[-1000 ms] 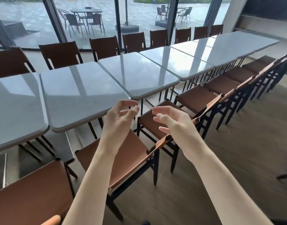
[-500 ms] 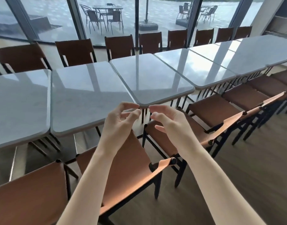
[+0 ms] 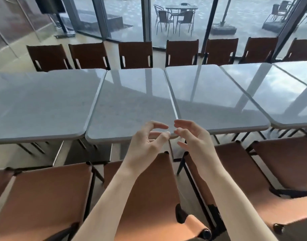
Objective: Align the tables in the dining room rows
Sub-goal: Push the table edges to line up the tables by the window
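Grey tables (image 3: 131, 105) abut; left hand (image 3: 145, 145) and right hand (image 3: 194, 138) hover loosely curled at their seam

Brown chairs (image 3: 135, 54) line the far side, below my window. Tan chairs (image 3: 45, 197) sit nearest me. Patio furniture (image 3: 177, 18) stands outside.

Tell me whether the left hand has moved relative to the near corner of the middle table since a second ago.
Yes. The left hand has come forward and up: its fingertips, earlier short of the middle table, now reach that table's near right corner beside the right hand.
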`<state>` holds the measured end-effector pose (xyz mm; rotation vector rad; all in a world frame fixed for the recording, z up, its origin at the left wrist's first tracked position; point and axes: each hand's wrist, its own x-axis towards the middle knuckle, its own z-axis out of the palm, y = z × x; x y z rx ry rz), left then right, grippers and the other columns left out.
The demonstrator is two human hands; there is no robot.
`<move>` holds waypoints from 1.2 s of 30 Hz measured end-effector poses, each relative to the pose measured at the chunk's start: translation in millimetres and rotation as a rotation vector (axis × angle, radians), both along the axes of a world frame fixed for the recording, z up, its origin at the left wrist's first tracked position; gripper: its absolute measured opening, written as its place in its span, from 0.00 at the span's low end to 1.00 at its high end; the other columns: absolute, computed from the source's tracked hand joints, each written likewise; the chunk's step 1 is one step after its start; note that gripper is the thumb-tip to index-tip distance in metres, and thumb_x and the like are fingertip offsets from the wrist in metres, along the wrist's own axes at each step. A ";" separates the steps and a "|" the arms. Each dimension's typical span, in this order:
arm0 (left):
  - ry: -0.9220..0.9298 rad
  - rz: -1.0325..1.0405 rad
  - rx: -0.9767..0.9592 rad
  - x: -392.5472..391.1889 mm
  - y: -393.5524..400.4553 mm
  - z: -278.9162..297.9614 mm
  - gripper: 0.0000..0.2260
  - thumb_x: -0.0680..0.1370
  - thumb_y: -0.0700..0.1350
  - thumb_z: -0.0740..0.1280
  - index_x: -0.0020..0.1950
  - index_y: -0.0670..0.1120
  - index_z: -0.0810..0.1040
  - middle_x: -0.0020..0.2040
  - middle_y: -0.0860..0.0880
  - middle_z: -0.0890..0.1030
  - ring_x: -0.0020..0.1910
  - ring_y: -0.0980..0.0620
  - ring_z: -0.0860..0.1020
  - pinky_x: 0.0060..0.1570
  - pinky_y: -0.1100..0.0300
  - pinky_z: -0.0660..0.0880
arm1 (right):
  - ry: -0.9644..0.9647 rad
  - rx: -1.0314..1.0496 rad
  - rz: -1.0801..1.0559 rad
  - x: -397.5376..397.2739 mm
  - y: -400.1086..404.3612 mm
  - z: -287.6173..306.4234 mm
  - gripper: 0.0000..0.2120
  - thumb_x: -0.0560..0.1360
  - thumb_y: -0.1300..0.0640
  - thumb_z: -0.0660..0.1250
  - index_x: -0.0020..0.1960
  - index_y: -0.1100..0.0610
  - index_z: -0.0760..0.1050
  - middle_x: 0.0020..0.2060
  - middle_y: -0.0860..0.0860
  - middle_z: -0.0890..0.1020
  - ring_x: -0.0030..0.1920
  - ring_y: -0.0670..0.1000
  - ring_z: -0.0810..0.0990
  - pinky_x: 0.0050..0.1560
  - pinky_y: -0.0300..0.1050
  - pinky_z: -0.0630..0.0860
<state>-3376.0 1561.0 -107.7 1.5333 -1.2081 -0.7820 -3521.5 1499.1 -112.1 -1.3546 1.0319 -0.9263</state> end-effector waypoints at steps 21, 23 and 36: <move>-0.343 0.199 0.323 121.8 -109.0 -186.0 0.14 0.77 0.48 0.72 0.62 0.52 0.77 0.64 0.59 0.72 0.65 0.63 0.70 0.70 0.61 0.67 | 0.324 0.026 0.190 77.8 -129.4 -172.3 0.18 0.78 0.58 0.69 0.66 0.44 0.76 0.64 0.42 0.77 0.67 0.43 0.74 0.60 0.35 0.70; -0.401 0.210 0.400 145.8 -117.6 -210.9 0.18 0.77 0.50 0.72 0.65 0.53 0.75 0.70 0.55 0.68 0.72 0.55 0.65 0.72 0.56 0.63 | 0.434 -0.034 0.216 94.9 -143.7 -198.8 0.23 0.77 0.56 0.70 0.71 0.47 0.72 0.69 0.43 0.72 0.72 0.46 0.69 0.69 0.41 0.67; -1.079 0.081 0.604 286.5 -165.9 -331.8 0.46 0.69 0.71 0.70 0.80 0.55 0.55 0.72 0.51 0.61 0.70 0.45 0.60 0.69 0.48 0.63 | 1.142 -0.822 0.704 212.6 -256.6 -334.4 0.54 0.64 0.27 0.71 0.79 0.55 0.58 0.79 0.59 0.57 0.80 0.60 0.54 0.76 0.68 0.51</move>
